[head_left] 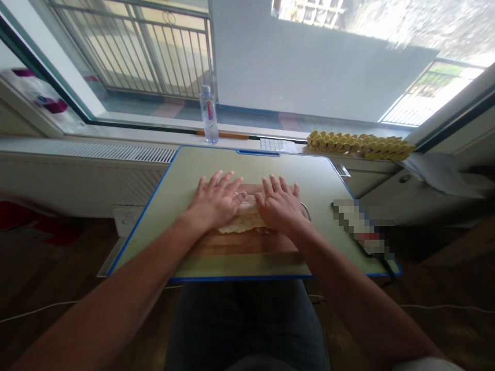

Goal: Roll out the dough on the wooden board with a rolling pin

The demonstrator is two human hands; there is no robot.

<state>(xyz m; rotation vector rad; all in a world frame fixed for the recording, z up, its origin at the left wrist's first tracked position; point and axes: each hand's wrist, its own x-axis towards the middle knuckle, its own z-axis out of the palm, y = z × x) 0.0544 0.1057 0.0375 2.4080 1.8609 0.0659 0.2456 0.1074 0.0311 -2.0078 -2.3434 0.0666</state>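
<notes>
A wooden cutting board (232, 247) lies on a pale green tabletop with a blue edge (158, 221). On the board is a thin, pale, crinkled sheet (243, 223) with a ragged near edge; whether it is dough or something else I cannot tell. My left hand (219, 198) lies palm down on its left part, fingers spread and pointing away from me. Over the right part rests my right hand (279, 202), likewise palm down with fingers apart. The hands hide much of the sheet. A curved metal handle (306, 210) shows just right of my right hand.
A pixelated, blurred-out object (358, 226) with a black cord lies at the table's right. Behind the table, a clear bottle (209, 114) and a row of yellow folded pieces (359, 144) stand on the windowsill. A radiator (96, 154) runs along the left; cables cross the floor.
</notes>
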